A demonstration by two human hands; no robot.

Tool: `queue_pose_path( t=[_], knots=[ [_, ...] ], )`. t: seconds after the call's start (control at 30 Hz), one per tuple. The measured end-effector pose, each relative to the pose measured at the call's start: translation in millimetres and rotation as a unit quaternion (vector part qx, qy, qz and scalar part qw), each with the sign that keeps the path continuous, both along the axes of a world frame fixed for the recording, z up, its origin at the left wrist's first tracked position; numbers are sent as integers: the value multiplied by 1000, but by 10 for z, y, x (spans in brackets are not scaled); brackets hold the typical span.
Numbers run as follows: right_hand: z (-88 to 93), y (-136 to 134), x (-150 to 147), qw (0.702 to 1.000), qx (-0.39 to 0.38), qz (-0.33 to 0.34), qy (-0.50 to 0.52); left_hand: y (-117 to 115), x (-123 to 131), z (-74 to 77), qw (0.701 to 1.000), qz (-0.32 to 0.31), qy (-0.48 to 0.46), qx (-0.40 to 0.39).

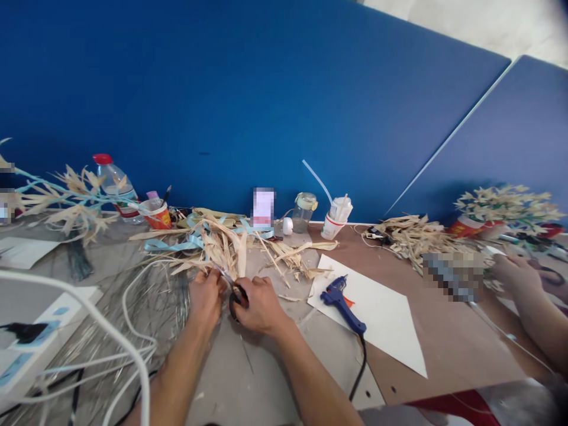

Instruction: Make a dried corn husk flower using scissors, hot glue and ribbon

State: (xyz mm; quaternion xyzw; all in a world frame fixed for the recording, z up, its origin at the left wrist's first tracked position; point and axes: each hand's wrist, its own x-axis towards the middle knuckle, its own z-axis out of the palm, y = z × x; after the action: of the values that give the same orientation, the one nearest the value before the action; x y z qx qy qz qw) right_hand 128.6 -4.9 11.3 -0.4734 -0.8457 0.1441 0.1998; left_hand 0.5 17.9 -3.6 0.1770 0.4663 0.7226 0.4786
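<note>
My right hand [261, 306] is closed around the black handles of a pair of scissors [236, 293], whose blades point up and left. My left hand [205, 296] is closed on a strip of dried straw-coloured leaf [217, 266] right at the blades. Both hands rest near the middle of the table, just below a loose pile of dried leaf strips [231, 245] mixed with light blue ribbon [175, 242].
A blue glue gun [341, 302] lies on a white sheet [377, 319] to the right, its black cord trailing toward me. White cables [133, 331] and a power strip [31, 343] lie at left. Bottles, cups and a jar line the blue partition. Another person's hand [515, 275] works at far right.
</note>
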Motion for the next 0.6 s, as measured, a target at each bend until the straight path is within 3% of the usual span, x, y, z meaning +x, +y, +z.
queue_pose_path(
  t=[0.4, 0.5, 0.6],
  knots=[
    [-18, 23, -28, 999, -34, -22, 29, -4, -5, -24, 1000, -5, 0, 14],
    [-61, 48, -36, 990, -77, -49, 109, -15, -2, -9, 1000, -10, 3, 11],
    [-134, 125, -23, 953, -121, -103, 258, -38, 17, 1, 998, -51, 29, -13]
  ],
)
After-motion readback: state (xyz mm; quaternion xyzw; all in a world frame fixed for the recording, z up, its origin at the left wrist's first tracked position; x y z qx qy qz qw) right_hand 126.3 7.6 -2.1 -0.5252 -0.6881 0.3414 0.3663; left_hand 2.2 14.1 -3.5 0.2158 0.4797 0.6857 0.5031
